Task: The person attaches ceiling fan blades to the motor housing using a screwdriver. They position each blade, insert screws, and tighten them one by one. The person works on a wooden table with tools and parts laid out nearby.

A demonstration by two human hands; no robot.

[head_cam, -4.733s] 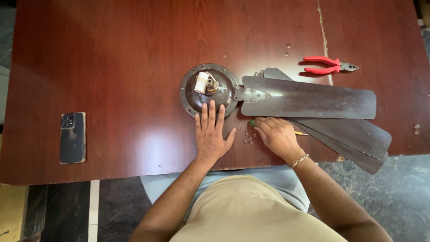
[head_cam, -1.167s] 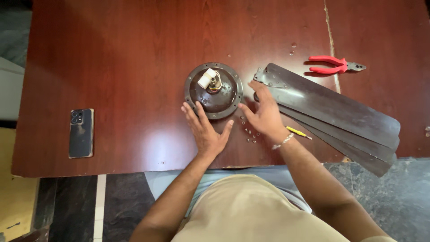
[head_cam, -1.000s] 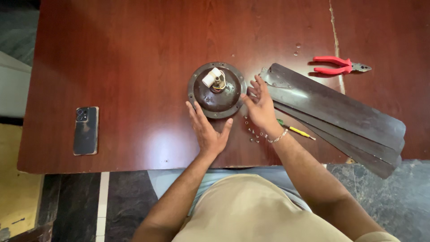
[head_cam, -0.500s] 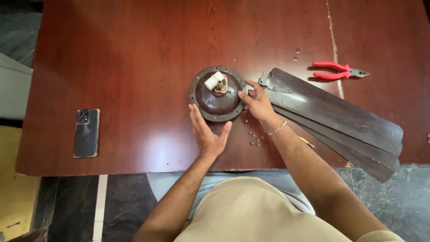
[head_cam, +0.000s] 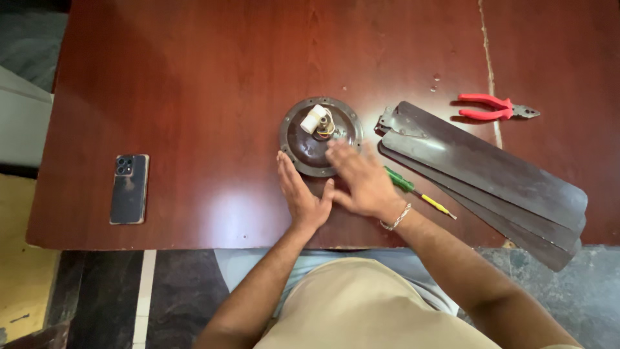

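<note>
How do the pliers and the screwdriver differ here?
The pliers have red handles; the screwdriver has a green handle and a yellow shaft. The pliers lie apart at the table's far right; the screwdriver lies beside the right hand, partly under it. Both rest on the table, unheld.

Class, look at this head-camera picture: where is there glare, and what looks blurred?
Head view: a pale glare patch lies on the glossy reddish-brown wooden table near the left hand; the right hand is motion-blurred over the round dark-brown metal fan motor housing; the red-handled pliers look sharp.
</note>
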